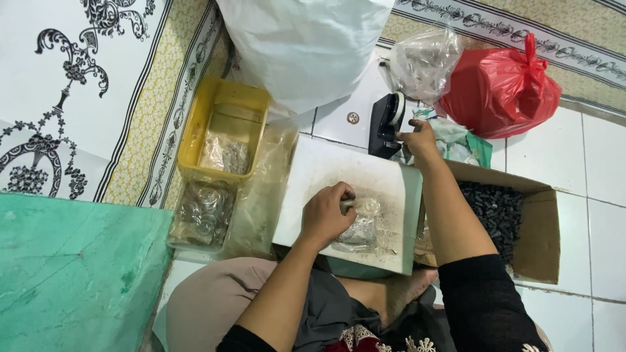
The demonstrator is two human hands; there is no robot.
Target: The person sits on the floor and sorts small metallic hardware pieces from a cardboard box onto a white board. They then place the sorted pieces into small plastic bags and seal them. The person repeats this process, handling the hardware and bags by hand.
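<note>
Small clear plastic packet (360,228), filled with greyish bits, lies on the white board (326,173) across the person's lap. Left hand (326,214) presses down on the packet's near-left end, fingers curled shut around its gathered neck; the rest of the packet sticks out to the right of the knuckles.

Right hand (417,139) is stretched out well beyond the board's far edge. Its fingertips pinch at the black tape dispenser (386,124), thumb and fingers closed at the tape roll; the strip itself is too small to make out.

Just right of the right forearm: an open cardboard box (544,225) holding a heap of small dark pieces (499,212). Beyond the right hand: a crumpled clear bag (424,62), and next to it a knotted red plastic bag (502,88). A big white sack (306,45) sits beyond the board, left of the dispenser.

Left of the left hand, off the board: a yellow plastic tub (195,124) with clear packets inside. Nearer than the tub, a clear bag of round transparent pieces (203,212). Further left, a green surface (72,267). White floor tiles (603,169) under the lot.
</note>
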